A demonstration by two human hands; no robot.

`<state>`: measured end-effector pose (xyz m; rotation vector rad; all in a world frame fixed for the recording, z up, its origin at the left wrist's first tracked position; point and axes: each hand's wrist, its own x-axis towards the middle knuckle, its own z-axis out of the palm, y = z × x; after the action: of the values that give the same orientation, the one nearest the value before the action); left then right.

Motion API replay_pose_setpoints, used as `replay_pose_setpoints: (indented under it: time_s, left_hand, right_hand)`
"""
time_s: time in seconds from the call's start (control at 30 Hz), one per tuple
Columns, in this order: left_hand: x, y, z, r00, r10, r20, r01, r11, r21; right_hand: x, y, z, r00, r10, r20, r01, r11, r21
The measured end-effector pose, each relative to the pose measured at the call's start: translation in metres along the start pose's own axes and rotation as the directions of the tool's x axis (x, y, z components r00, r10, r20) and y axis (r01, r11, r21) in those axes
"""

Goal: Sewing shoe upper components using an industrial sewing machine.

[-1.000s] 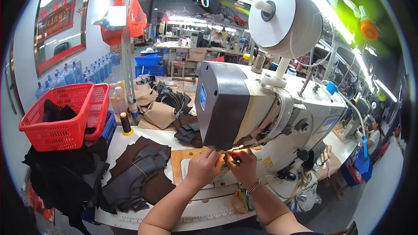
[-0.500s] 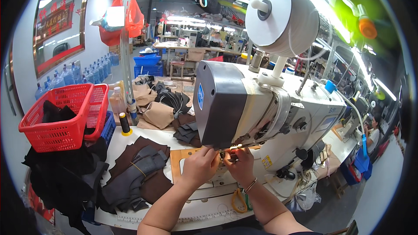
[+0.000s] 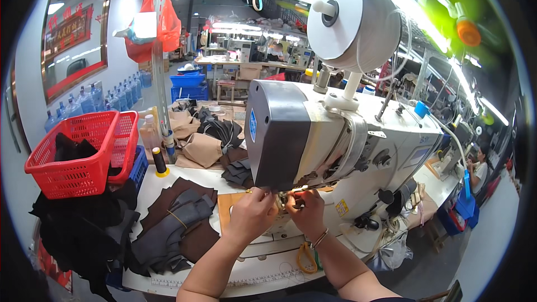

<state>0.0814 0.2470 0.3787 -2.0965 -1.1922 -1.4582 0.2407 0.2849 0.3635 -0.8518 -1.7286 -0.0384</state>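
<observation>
a person's 2 bare hands meet under the head of a white and dark grey sewing machine, which stands at the centre of a white worktable. the left hand has its thumb and forefinger brought together just below the dark front cover; the right hand is close beside it, fingers bent inward. what, if anything, either hand is grasping is too small to tell. a bracelet circles the right wrist.

above, a large white thread spool is mounted on the machine. left of the hands is a wooden panel; further left lie brown pieces under dark grey pieces with a thin yellow band across them. on their far side stands a black thread cone with a yellow base. at the left are 2 red baskets, black cloth hanging below them. near the right forearm is an orange looped handle. at the far right, another person is partly visible.
</observation>
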Motion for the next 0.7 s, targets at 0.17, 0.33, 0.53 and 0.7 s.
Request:
replay_pose_setpoints:
  time_s: [0.17, 0.33, 0.53, 0.7]
  left_hand:
    - [-0.001, -0.004, 0.002, 1.0, 0.004, -0.008, -0.004, 1.0, -0.013]
    - [0.001, -0.002, 0.001, 1.0, 0.009, -0.014, -0.01, 1.0, -0.021]
    - [0.004, 0.001, -0.009, 0.999, -0.011, 0.039, 0.012, 1.0, -0.027]
    - [0.004, 0.015, -0.03, 0.927, -0.188, 0.325, 0.302, 0.889, -0.344]
  right_hand:
    - [0.004, -0.005, -0.002, 0.999, -0.041, 0.007, 0.041, 0.999, -0.006]
    - [0.003, -0.003, -0.002, 0.999, -0.013, 0.033, 0.012, 0.999, 0.034]
    - [0.003, -0.003, -0.002, 0.99, -0.139, 0.01, 0.139, 0.99, -0.02]
    - [-0.019, -0.017, -0.015, 0.999, 0.034, -0.007, -0.031, 0.973, 0.229]
